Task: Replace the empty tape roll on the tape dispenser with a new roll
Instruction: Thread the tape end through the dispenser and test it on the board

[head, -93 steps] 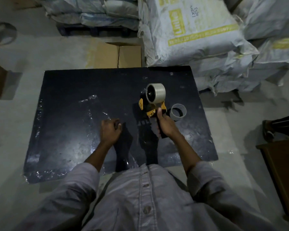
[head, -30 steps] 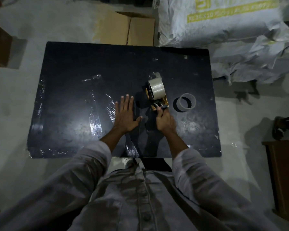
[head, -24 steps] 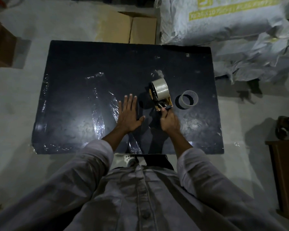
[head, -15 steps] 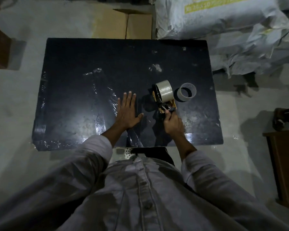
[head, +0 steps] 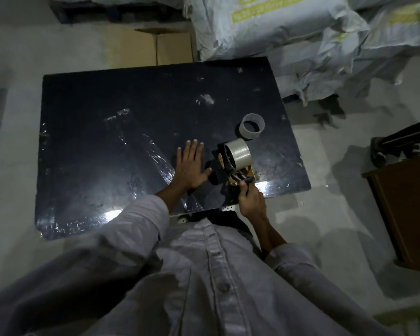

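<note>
A yellow and black tape dispenser stands on the black board near its right front edge, with a full clear tape roll mounted on it. My right hand grips the dispenser's handle from the near side. My left hand lies flat on the board just left of the dispenser, fingers spread, holding nothing. The empty tape core, a bare greyish ring, sits on the board just beyond the dispenser.
Strips of clear tape are stuck to the board left of my left hand. Large white sacks pile up behind the board's right side. A cardboard box lies behind it. A brown cabinet stands at right.
The dispenser, held by my right hand, has slid toward the board's near right edge. My left hand stays flat on the board. The view has tilted.
</note>
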Motion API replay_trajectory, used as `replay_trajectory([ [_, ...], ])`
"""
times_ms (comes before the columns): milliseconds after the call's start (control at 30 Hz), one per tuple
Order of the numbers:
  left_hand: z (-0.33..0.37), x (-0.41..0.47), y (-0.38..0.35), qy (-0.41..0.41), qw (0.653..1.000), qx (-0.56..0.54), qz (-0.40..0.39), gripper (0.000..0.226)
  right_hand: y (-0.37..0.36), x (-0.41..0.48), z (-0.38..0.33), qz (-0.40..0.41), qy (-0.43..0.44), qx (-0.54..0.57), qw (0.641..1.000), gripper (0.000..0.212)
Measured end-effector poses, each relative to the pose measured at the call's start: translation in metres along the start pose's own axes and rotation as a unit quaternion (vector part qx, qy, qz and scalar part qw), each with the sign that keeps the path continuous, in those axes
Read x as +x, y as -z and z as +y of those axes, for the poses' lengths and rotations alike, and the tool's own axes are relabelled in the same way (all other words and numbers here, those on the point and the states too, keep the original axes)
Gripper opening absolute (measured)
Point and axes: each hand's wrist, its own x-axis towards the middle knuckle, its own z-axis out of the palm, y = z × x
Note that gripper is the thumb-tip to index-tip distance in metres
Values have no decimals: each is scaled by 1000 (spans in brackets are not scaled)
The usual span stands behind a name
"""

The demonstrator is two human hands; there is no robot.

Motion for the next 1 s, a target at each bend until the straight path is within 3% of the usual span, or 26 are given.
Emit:
replay_trajectory([
  [167, 7, 13, 10, 83, 992, -94, 25, 72, -3, 5, 5, 11, 7, 77, 997, 105],
  [233, 8, 19, 6, 115, 976, -185, 28, 49, -4, 5, 6, 8, 6, 67, 998, 102],
  [267, 10, 21, 4, 146, 952, -270, 17, 37, -4, 5, 5, 5, 2, 57, 998, 94],
  [333, 23, 21, 8, 227, 861, -451, -60, 27, -3, 4, 4, 4, 9, 48, 999, 81],
  [467, 38, 17, 6, 309, 685, -605, -265, 65, -1, 5, 5, 14, 16, 61, 998, 97],
  [567, 45, 23, 0, 328, 613, -652, -303, 92, 1, 4, 2, 8, 4, 50, 999, 81],
  [667, 49, 29, -4, 337, 577, -686, -288, 102, 4, 2, 3, 14, 6, 60, 998, 83],
  [800, 49, 40, -6, 355, 539, -716, -266, 97, -7, 10, 23, 16, -19, 103, 994, 82],
  [867, 54, 43, -2, 371, 527, -723, -249, 85, -5, 9, 22, 19, -14, 89, 996, 76],
  [1000, 59, 49, 18, 383, 549, -718, -191, 46, 18, 1, -13, 28, 59, 56, 996, 46],
])
